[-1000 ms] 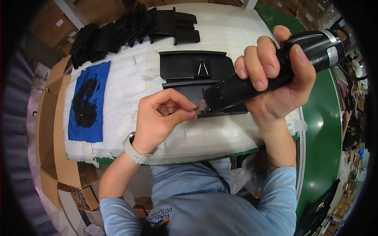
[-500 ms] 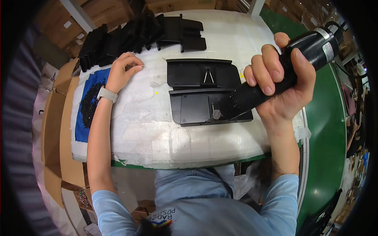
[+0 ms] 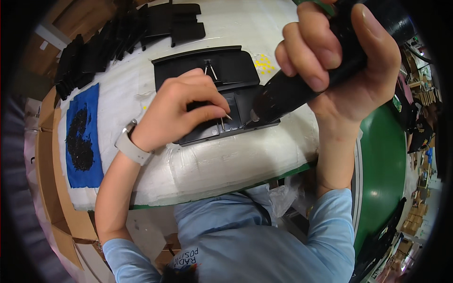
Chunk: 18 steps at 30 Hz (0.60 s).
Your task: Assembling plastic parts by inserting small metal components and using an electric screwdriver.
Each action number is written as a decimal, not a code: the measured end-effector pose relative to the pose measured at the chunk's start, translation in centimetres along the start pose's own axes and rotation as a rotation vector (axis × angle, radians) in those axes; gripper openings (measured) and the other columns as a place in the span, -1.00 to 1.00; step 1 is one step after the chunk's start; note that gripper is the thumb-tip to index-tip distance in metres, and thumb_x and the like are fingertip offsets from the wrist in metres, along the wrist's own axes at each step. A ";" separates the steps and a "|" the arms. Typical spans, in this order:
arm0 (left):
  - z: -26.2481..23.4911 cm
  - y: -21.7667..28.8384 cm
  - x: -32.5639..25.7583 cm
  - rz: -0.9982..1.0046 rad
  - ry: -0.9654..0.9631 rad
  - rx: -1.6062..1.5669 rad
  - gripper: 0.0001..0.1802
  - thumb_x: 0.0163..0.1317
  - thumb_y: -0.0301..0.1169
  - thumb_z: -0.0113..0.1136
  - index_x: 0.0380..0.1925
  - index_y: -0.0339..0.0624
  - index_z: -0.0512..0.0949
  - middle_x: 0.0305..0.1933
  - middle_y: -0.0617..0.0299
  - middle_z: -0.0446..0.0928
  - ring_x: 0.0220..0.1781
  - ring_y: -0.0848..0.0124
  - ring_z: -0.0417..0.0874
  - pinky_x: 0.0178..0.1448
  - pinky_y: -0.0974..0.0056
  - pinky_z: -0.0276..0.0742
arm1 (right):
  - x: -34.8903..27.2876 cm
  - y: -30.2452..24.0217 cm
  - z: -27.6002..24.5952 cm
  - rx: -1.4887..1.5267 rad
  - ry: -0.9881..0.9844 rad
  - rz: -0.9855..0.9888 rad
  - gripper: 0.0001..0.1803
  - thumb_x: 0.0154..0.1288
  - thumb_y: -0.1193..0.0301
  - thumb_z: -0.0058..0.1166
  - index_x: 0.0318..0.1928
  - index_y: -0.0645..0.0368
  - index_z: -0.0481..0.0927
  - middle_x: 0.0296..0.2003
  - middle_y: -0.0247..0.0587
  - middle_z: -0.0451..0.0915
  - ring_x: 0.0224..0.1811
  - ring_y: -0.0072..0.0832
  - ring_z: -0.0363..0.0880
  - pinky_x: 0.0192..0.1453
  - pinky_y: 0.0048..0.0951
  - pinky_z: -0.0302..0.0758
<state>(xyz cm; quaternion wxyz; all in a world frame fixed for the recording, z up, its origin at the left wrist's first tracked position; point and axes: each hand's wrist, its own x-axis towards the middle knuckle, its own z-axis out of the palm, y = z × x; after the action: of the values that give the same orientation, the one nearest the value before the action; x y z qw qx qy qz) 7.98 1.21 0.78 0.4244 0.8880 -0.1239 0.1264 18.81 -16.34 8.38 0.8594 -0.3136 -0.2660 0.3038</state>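
Observation:
My left hand (image 3: 186, 106) is over the nearer black plastic panel (image 3: 198, 136), thumb and forefinger pinched on a thin metal pin (image 3: 229, 116). Another metal pin (image 3: 222, 124) stands in the panel just below those fingertips. Wrapped in my right hand (image 3: 330, 70) is a black electric screwdriver (image 3: 292, 94), tilted with its tip down by the panel's right part; whether the tip touches is unclear. Behind lies a second black panel (image 3: 181, 63), with two metal pins (image 3: 211, 70) at its middle. My left hand hides part of both panels.
Several black panels (image 3: 127, 33) lean together at the far left of the white-covered table (image 3: 226, 28). A blue cloth (image 3: 89, 177) at the left bears a heap of small dark pieces (image 3: 81, 151). Yellow dots (image 3: 264, 63) lie right of the farther panel. Cardboard boxes (image 3: 52, 174) stand beyond the left edge.
My left hand has moved right from beside the blue cloth to the nearer panel, with a pin in its fingertips. The view has shifted; the screwdriver remains in my right hand.

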 end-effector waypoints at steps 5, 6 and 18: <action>1.9 0.4 0.2 -0.009 -0.025 0.069 -0.93 0.10 -0.44 0.37 -0.42 -0.18 0.70 -0.45 0.26 0.52 -0.25 0.27 0.44 -0.05 0.23 0.36 | 0.3 0.2 -0.1 -0.038 0.004 -0.004 -0.63 0.27 0.17 0.10 -0.07 0.18 0.50 -0.68 -0.28 0.38 -0.74 -0.43 0.30 -0.57 -0.34 0.32; 1.9 0.5 0.2 -0.021 -0.043 0.089 -0.93 0.12 -0.43 0.36 -0.42 -0.18 0.69 -0.44 0.27 0.49 -0.24 0.27 0.42 -0.01 0.23 0.31 | 0.3 0.2 -0.1 -0.046 -0.001 -0.005 -0.63 0.27 0.18 0.11 -0.07 0.18 0.50 -0.68 -0.28 0.39 -0.74 -0.44 0.31 -0.56 -0.34 0.32; 2.8 0.6 -0.1 0.009 0.017 0.201 -0.93 0.12 -0.45 0.33 -0.45 -0.20 0.66 -0.44 0.25 0.46 -0.26 0.26 0.40 -0.05 0.21 0.27 | 0.7 1.1 -0.3 -0.167 -0.106 -0.016 -0.66 0.23 0.22 0.19 -0.13 0.20 0.54 -0.62 -0.31 0.44 -0.66 -0.49 0.38 -0.50 -0.39 0.36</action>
<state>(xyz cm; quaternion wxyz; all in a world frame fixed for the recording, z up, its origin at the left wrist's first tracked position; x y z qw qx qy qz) 8.06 -1.39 -0.50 0.3336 0.9245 -0.1111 0.1475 19.11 -15.30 7.59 0.8173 -0.3655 -0.3381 0.2900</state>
